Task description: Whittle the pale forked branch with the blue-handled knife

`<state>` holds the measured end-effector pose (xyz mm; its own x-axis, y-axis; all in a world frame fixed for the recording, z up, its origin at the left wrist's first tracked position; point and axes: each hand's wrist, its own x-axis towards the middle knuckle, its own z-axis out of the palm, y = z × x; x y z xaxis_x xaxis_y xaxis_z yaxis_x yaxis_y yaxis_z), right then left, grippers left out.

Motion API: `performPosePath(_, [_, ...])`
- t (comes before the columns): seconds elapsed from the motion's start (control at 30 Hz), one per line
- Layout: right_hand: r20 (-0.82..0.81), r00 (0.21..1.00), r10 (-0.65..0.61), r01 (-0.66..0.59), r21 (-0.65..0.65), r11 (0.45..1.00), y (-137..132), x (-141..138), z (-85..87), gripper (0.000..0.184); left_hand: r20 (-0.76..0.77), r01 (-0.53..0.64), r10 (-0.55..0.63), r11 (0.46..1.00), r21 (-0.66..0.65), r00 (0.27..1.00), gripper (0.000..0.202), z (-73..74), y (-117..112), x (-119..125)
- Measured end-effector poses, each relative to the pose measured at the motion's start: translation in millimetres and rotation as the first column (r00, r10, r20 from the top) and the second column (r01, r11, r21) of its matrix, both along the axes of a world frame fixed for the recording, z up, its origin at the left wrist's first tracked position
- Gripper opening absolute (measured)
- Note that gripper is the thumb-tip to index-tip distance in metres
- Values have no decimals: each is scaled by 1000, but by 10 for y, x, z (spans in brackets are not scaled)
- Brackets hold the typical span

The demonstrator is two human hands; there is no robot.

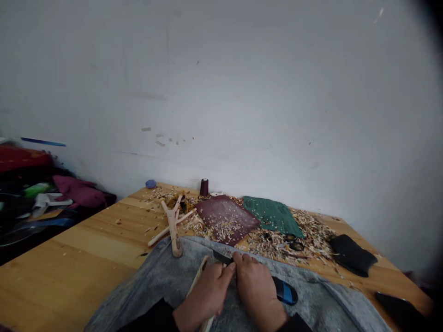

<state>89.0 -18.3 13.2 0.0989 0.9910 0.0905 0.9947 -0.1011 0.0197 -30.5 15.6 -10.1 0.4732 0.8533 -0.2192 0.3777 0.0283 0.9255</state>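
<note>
My right hand (258, 288) is closed round a knife with a dark blade (221, 257); its black handle with a blue band (286, 292) sticks out to the right. Closed on a pale peeled piece of wood (198, 275), my left hand (209, 290) has its thumb against the knife near my right fingers. The wood's upper end shows beyond the left hand, and its lower part shows below; the middle is hidden. Both hands are above a grey cloth (138, 286). A peeled forked stick (174, 230) rests at the cloth's far edge.
The wooden table (79, 244) bears many wood shavings (316, 233), a dark red sheet (226, 216), a green sheet (272, 214), a thread spool (204, 187) and scissors (294, 244). A black flat piece (353, 254) and a dark phone-like slab (401, 309) are at the right. A white wall stands behind.
</note>
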Motion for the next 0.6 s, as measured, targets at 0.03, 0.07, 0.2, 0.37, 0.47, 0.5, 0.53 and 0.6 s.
performPosePath(0.03, [-15,1000,5,-5,3,1000,3,8,-5,33,8,-9,9,1000,-23,1000,41,-7,0,7])
performPosePath(0.07, [-35,999,18,-17,6,1000,6,19,-14,32,19,-18,19,998,-56,1000,41,-19,4,12])
performPosePath(0.2, [-127,984,123,-121,22,992,25,73,-61,25,95,37,-25,992,-120,995,51,-87,36,-4])
performPosePath(0.37, [-148,975,168,-163,44,986,29,106,-81,25,135,95,-81,991,-97,987,57,-117,54,-52])
performPosePath(0.47, [-136,978,155,-152,31,988,21,104,-66,26,109,94,-85,992,-84,990,54,-105,47,-56])
performPosePath(0.5, [-134,980,149,-147,23,989,20,102,-60,26,98,93,-85,993,-79,992,53,-99,44,-55])
performPosePath(0.53, [-134,980,144,-144,15,990,20,100,-56,26,87,90,-84,993,-71,993,51,-92,40,-53])
performPosePath(0.6, [-135,981,138,-138,7,990,23,96,-52,25,66,74,-71,996,-49,995,48,-76,32,-47])
